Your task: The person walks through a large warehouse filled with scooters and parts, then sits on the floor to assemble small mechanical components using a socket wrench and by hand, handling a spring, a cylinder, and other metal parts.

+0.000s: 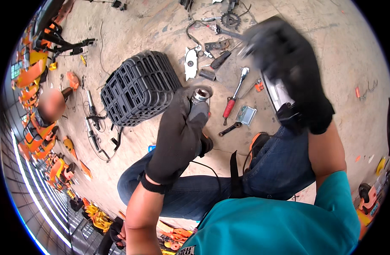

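Gloved hands above a stained concrete floor (pixel 344 85). The left hand (pixel 180 119), in dark, matte fabric, is closed around a shiny metal fitting (pixel 200 95), its round, hollow mouth showing at the top of the fist. The right hand (pixel 285 59) is motion-blurred; whether it grips anything cannot be told. Left of the left hand: a latticed black plastic basket (pixel 137 90). Between the hands: a red-handled ratchet (pixel 230 106). Nearer the wearer: a teal shirt (pixel 271 225) with small print.

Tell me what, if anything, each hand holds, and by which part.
The left hand grips a metal piece near its exposed round end. The right hand is too blurred to tell.
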Action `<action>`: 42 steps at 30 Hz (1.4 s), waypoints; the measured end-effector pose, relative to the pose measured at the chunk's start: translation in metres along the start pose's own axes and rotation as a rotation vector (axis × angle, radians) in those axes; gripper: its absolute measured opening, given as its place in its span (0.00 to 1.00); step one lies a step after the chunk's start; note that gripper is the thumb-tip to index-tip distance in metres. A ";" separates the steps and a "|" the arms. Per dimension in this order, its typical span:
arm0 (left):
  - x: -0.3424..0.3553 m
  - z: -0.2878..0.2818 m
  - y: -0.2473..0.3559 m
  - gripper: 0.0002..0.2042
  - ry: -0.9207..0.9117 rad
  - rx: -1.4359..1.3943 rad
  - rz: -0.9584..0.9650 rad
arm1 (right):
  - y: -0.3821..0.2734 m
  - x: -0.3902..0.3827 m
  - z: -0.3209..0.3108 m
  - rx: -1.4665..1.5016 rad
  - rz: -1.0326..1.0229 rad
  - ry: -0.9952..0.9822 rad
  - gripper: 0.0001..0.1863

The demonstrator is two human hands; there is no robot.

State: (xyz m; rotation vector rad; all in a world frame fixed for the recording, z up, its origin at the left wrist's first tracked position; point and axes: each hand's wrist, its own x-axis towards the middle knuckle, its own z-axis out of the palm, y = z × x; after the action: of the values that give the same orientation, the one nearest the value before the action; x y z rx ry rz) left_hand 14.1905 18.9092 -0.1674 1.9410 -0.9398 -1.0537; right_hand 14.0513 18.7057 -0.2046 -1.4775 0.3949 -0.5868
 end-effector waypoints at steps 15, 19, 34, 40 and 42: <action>0.010 0.007 -0.002 0.19 -0.060 -0.220 0.254 | -0.011 -0.022 0.025 -0.088 -0.101 -0.197 0.09; 0.013 0.008 0.001 0.19 -0.013 -0.163 0.303 | -0.012 -0.021 0.027 -0.158 -0.148 -0.183 0.12; 0.013 0.008 0.001 0.21 0.107 0.091 0.437 | -0.017 -0.026 0.026 -0.275 -0.139 -0.155 0.08; 0.014 0.010 0.000 0.21 0.122 0.036 0.427 | -0.016 -0.027 0.025 -0.259 -0.127 -0.170 0.09; 0.014 0.009 0.000 0.20 0.117 0.050 0.428 | -0.017 -0.026 0.024 -0.258 -0.117 -0.185 0.09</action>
State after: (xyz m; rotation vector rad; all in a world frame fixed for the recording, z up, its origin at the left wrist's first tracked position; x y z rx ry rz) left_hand 14.1877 18.8956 -0.1762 1.7120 -1.2528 -0.6686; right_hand 14.0421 18.7406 -0.1886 -1.7964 0.2472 -0.4989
